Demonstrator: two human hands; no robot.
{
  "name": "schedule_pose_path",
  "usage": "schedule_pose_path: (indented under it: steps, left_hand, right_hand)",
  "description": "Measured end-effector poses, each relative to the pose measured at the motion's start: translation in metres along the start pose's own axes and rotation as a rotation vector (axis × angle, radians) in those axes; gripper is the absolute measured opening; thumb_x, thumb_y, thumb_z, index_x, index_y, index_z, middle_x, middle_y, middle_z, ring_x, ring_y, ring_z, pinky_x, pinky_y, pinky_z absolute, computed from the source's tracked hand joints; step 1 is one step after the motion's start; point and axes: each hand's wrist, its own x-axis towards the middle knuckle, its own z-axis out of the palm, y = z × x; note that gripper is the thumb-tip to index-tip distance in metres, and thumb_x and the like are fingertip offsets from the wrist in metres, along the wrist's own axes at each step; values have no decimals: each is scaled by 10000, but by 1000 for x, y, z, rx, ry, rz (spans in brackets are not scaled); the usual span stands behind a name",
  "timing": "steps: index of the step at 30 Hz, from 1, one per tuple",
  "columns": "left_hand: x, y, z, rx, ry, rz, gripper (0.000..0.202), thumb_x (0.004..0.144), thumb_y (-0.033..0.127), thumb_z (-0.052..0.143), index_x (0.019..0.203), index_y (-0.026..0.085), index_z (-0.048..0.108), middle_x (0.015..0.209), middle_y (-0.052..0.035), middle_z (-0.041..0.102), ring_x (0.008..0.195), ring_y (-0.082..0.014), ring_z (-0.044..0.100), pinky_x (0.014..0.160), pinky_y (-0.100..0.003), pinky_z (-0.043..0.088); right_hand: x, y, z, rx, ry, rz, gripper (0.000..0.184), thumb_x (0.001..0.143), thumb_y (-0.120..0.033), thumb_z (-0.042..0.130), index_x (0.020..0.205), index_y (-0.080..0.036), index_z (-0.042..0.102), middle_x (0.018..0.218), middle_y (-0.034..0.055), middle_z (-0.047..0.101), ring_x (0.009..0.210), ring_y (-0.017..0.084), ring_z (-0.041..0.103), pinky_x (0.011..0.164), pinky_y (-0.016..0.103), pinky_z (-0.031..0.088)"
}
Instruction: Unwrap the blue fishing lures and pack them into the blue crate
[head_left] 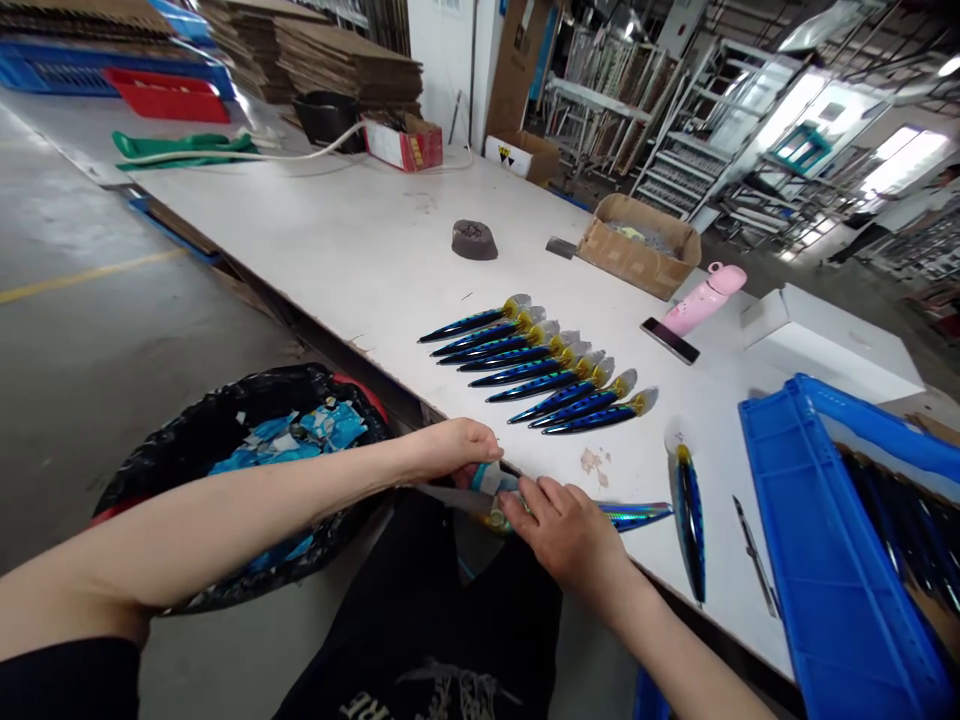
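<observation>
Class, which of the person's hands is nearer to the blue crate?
Right. The right hand is at the table edge, left of the blue crate; the left hand is farther left, towards the bin.

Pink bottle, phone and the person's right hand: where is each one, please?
Pink bottle [697,304]: head view, middle of its body.
Phone [670,341]: head view, middle of its dark face.
Right hand [564,527]: head view, back of the hand.

Grey floor [112,370], bright windows [911,155] beyond
</observation>
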Motion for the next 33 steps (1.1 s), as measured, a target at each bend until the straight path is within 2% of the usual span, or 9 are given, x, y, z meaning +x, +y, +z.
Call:
schedule_pose_path:
  steps: [4,9,12,16,19,23,25,30,33]
  left_hand:
    - [5,-8,0,-339,-169,-51,441,570,526,801,681,167,571,585,6,589,490,-116,491,474,-237,382]
    - [-1,-10,27,-330,188,447,289,830,450,625,758,176,568,755,-15,624,712,-145,559,683,-270,466]
    - [-11,-11,43,-53,388,693,242,929,338,501,736,194,532,751,0,598,737,-140,547,803,-300,465]
    - [-26,-12,49,247,418,899,211,916,199,489,710,218,533,679,33,600,671,-123,564,1022,-378,394]
    - [-38,-17,54,314,401,923,217,914,176,478,715,235,539,670,31,626,655,-124,592,996,-372,419]
    - [-55,-29,65,331,220,945,296,939,272,465,653,256,540,603,35,645,593,-133,611,1019,-414,422]
    - [-63,-34,52,307,307,892,298,930,327,483,646,265,547,606,35,646,613,-151,619,1034,-436,421]
    - [-80,-72,-50,300,1243,425,103,883,379,525,932,306,579,986,50,618,1012,-245,579,961,-426,448]
    - [-89,-138,-109,593,1382,192,215,884,356,449,1056,279,554,1046,-22,593,1097,-320,534,958,-504,423]
  right_hand:
    - [-13,2,8,373,150,76,464,856,-134,573,1303,-258,571,1280,91,647,1124,276,610,902,426,518]
    - [-7,-3,13,1257,563,543,476,858,-321,594,1325,-243,550,1260,48,668,1155,262,626,984,403,506]
    - [3,-8,14,1531,597,644,459,863,-348,568,1307,-231,565,1159,34,711,1069,260,667,936,397,535]
    - [10,-11,25,1377,624,767,481,829,-349,624,1290,-217,579,1179,44,703,1080,252,658,943,373,529]
    - [15,-10,38,1062,628,797,509,820,-338,623,1302,-182,571,1294,92,643,1211,271,585,1028,403,471]
    - [26,-1,48,762,555,786,477,878,-317,545,1326,-153,553,1335,136,609,1247,280,559,1060,443,435]
    - [28,4,52,766,517,804,486,885,-327,549,1342,-160,540,1334,129,611,1250,275,560,1055,437,443]
    - [16,8,60,921,493,803,534,858,-366,613,1355,-189,527,1342,94,612,1258,256,558,1047,411,467]
    - [7,4,63,963,497,795,534,856,-374,616,1345,-175,538,1339,100,612,1258,260,558,1047,416,471]
